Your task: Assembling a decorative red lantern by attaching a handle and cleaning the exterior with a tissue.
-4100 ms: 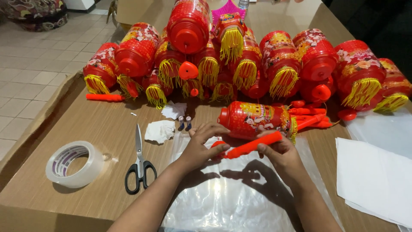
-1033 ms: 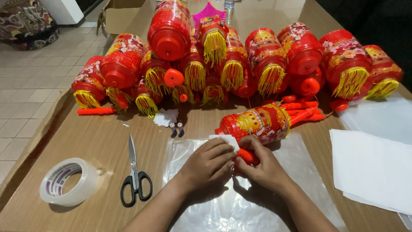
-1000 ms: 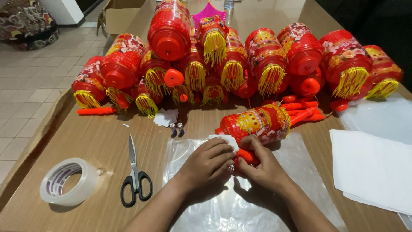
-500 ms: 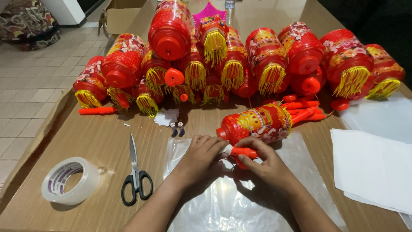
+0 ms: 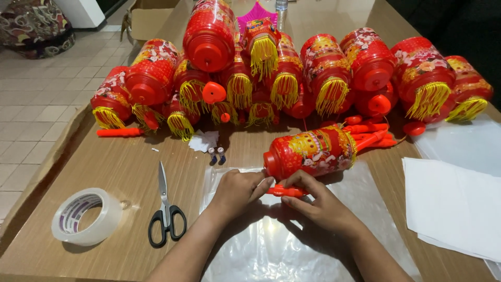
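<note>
Meanwhile, at a wooden table (image 5: 130,172), a person's left hand (image 5: 237,190) and right hand (image 5: 318,201) close together on a short orange stick (image 5: 284,191), each pinching one end of it. The stick lies just below a red and yellow toy lantern (image 5: 310,151) resting on its side, on a sheet of clear plastic wrap (image 5: 271,245).

From the hands, black-handled scissors (image 5: 166,219) lie at nine o'clock, with a roll of clear tape (image 5: 86,216) farther out the same way. Two small batteries (image 5: 216,154) sit at eleven o'clock beside a scrap of white paper (image 5: 204,140). A heap of finished lanterns (image 5: 292,73) with yellow tassels fills twelve o'clock, and a stack of white sheets (image 5: 454,203) lies at three o'clock.

Judging by the scene, the round lantern could roll toward the loose orange sticks (image 5: 368,133) behind it if nudged, and the slick wrap could slide or crease under the wrists' pressure.
</note>
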